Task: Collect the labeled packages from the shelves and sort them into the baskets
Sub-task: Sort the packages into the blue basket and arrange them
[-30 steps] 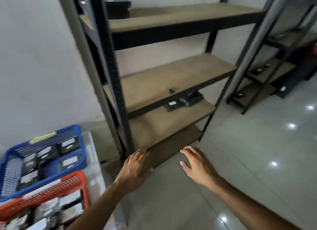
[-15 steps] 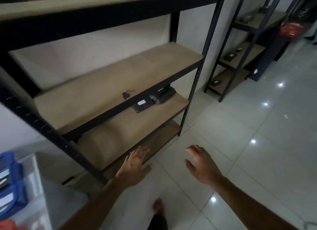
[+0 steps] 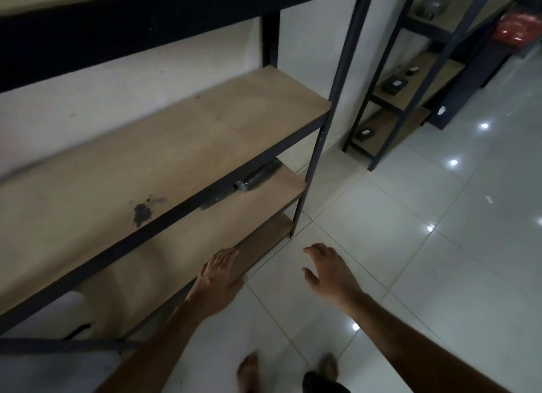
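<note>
A: Closer now vs. half a sec ago: the near rack (image 3: 315, 146) fills more of the view, its dark packages (image 3: 258, 174) sit nearer, and both bare feet (image 3: 249, 372) show on the tile.

B: Hands?

A: Left hand (image 3: 218, 278) — fingers spread, palm down, grasping nothing; it hangs just in front of the rack's low board edge. Whether it touches the board, can't tell. Right hand (image 3: 328, 272) — fingers loosely curled and released, also empty, out over the floor to the right of the rack.

B: Why held like that?

A: Prob. free for a two-handed pickup. Nothing carried, so both stay available.

B: Where's the target?

A: Packages lie on the rack's second-lowest board, tucked under the front rail of the board above, toward its right end. The rail hides most of them, labels incl., so reach must go low and under. Middle board is bare apart from a dark stain (image 3: 142, 212).

B: More stock?

A: Yes, small dark packs (image 3: 394, 85) on the far rack (image 3: 410, 105), beyond the near rack's right post. No baskets in view.
</note>
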Demonstrator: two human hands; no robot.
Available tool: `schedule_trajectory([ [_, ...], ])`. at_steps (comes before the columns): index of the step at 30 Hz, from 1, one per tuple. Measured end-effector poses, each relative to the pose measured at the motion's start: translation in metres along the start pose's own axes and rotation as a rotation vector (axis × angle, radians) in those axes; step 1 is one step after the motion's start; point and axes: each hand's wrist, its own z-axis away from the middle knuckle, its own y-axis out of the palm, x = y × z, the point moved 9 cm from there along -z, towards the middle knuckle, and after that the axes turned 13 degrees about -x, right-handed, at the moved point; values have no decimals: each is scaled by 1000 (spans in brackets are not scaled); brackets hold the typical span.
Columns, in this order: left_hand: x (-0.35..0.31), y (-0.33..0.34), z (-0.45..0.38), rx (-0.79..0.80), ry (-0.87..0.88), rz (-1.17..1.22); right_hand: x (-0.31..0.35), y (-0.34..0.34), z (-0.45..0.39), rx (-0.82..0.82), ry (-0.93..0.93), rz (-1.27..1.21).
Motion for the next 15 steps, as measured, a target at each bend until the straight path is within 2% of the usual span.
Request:
schedule_trajectory([
  [3, -6, 8, -13, -45, -73, 7, -25, 5, -32, 20, -71, -9],
  [8, -13, 27, -17, -152, -262, -1, -59, 38, -81, 154, -257, -25],
  [15, -3, 88, -16, -265, -494, 19, -93, 127, -120, 302, -441, -61],
])
